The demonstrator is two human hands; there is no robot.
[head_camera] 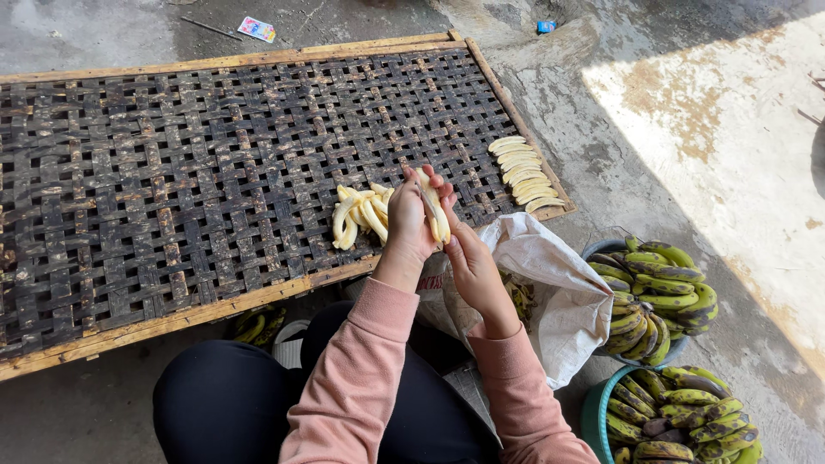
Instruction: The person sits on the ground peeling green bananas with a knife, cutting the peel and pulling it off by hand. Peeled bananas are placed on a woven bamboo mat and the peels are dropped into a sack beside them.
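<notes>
The left hand [411, 225] is closed around a peeled banana [434, 215], gripping it upright; the right hand [468, 262], fingers curled, pinches its lower end from below, apparently to steady it. Just right of the hands, a white sack [559, 283] lies open, with bananas inside. Further right, two basins [595, 412] hold unpeeled green bananas [662, 292]. Just beyond the hands, peeled bananas [359, 215] lie heaped on the woven drying rack [172, 172]; a neat row [524, 174] sits beyond and to the right.
</notes>
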